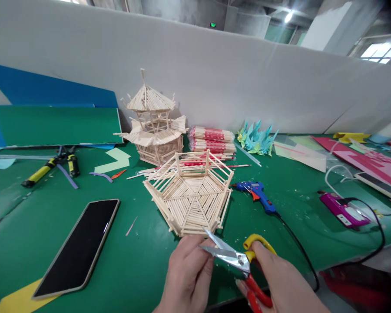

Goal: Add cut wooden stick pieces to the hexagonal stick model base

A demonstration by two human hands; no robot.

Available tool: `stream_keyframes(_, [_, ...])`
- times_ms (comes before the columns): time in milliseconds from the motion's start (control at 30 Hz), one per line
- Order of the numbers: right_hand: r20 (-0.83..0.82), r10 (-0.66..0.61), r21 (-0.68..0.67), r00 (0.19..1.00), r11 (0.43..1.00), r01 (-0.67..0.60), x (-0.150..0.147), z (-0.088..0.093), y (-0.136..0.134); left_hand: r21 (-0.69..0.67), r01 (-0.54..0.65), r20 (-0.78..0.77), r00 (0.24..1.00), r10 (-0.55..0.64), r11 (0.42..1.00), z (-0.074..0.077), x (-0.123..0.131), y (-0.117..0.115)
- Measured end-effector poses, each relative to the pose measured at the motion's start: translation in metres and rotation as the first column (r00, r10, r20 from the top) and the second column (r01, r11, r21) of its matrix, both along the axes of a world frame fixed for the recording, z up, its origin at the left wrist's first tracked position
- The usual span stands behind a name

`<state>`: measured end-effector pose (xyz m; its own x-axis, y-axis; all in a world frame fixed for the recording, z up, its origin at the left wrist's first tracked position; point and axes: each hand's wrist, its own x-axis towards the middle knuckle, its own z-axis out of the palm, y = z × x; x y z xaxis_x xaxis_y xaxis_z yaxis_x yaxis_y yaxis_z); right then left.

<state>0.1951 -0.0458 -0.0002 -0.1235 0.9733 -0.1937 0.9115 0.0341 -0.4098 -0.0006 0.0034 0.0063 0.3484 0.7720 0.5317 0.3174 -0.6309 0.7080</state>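
Observation:
My right hand (273,271) grips scissors (236,258) with one yellow and one red handle. Their blades are spread and point left, reaching over the fingers of my left hand (190,269). That left hand is closed in a pinch; a small pale tip shows near the blades, but what the fingers hold is mostly hidden. Just beyond both hands sits a basket-like frame of wooden sticks (195,198), with a ribbed polygonal floor and low open railings. Behind it stands a tiered stick pagoda (153,126) with a pointed roof.
Bundled sticks (211,141) lie by the wall, with loose sticks before them. A blue glue gun (256,193) lies right, its cord trailing towards a purple power strip (343,211). Left are a phone (80,245) and yellow-handled pliers (52,165). Blue folded paper (257,137) stands behind.

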Motion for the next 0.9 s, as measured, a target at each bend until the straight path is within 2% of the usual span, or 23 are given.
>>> stream_keyframes(267, [-0.069, 0.009, -0.087, 0.998, 0.996, -0.015, 0.001, 0.001, 0.003, 0.017, -0.011, -0.028, 1.000, 0.011, 1.000, -0.001, -0.002, 0.000])
stream_keyframes(500, [-0.063, 0.037, -0.076, 0.997, 0.996, -0.042, 0.000, -0.002, 0.005, 0.026, 0.020, -0.009, 1.000, -0.020, 0.999, -0.004, -0.001, -0.003])
stream_keyframes(567, [-0.124, 0.009, -0.053, 0.992, 0.998, -0.016, -0.001, 0.000, 0.007, -0.030, 0.010, 0.048, 0.999, -0.009, 0.999, -0.006, 0.001, -0.004])
stream_keyframes(667, [-0.242, -0.082, -0.016, 0.967, 0.997, 0.080, -0.002, 0.006, 0.010, -0.189, -0.028, 0.178, 0.982, 0.062, 0.982, -0.007, 0.003, -0.004])
stream_keyframes(733, [-0.278, -0.101, 0.014, 0.955, 0.994, 0.109, -0.002, 0.008, 0.010, -0.272, -0.009, 0.251, 0.965, 0.079, 0.962, -0.006, 0.005, -0.003])
stream_keyframes(800, [-0.246, -0.067, 0.030, 0.967, 0.997, 0.077, -0.001, 0.007, 0.009, -0.345, 0.018, 0.284, 0.955, 0.087, 0.938, -0.004, 0.005, -0.002])
stream_keyframes(900, [-0.096, -0.004, 0.037, 0.995, 0.999, 0.007, 0.003, 0.002, 0.005, -0.421, 0.043, 0.288, 0.954, 0.089, 0.906, -0.006, 0.004, -0.003])
